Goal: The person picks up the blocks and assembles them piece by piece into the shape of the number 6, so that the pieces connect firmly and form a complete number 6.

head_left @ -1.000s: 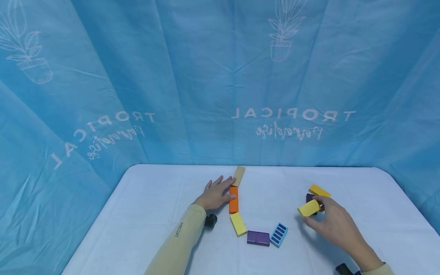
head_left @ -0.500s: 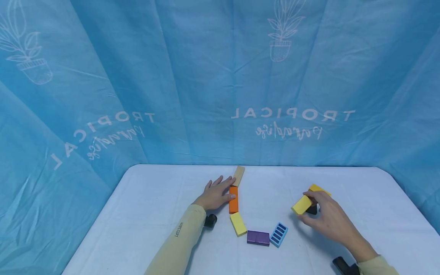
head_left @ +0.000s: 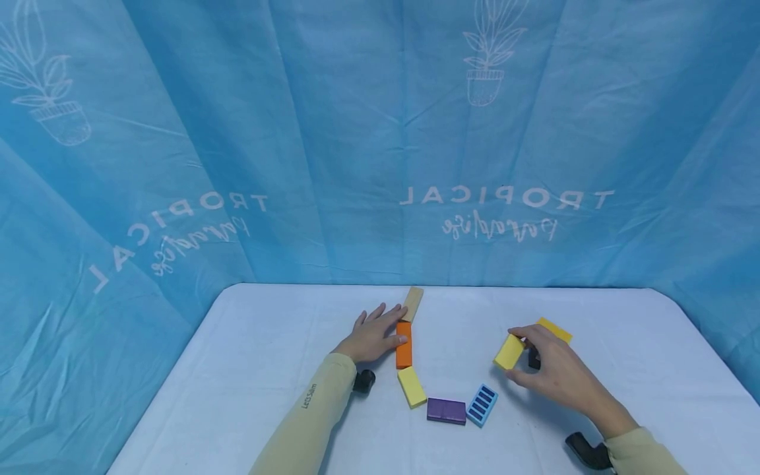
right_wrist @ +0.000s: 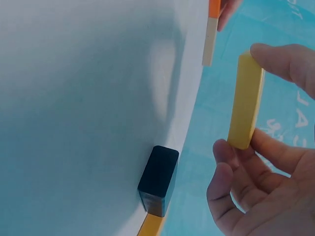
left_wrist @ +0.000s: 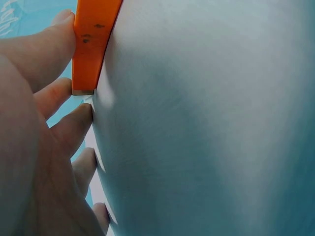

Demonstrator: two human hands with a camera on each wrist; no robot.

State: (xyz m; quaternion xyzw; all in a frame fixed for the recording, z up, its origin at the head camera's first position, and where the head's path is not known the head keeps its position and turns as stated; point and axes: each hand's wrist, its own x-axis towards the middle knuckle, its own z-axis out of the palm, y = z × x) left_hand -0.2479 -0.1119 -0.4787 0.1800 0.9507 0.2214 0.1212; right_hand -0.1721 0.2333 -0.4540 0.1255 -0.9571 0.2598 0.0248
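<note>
A yellow block (head_left: 509, 351) is held off the table by my right hand (head_left: 561, 373); in the right wrist view, thumb and fingers pinch this block's (right_wrist: 246, 101) opposite ends. My left hand (head_left: 369, 340) rests on the table with fingers spread. Its thumb touches an orange block (head_left: 404, 346), and its index finger reaches the near end of a beige block (head_left: 413, 303). The left wrist view shows the thumb along the orange block's (left_wrist: 91, 44) side. Below it follow another yellow block (head_left: 411, 387), a purple block (head_left: 446, 411) and a blue block with dark bars (head_left: 481, 405), forming a curved line.
Behind the right hand lie a black block (head_left: 534, 359), partly hidden, and a deeper yellow block (head_left: 555, 329). A white cloth covers the table (head_left: 267, 369). Blue printed curtains (head_left: 356, 165) hang behind and at the sides.
My right hand has moved left with the yellow block, and the block has turned more upright in view. The left hand and the row of blocks have stayed put.
</note>
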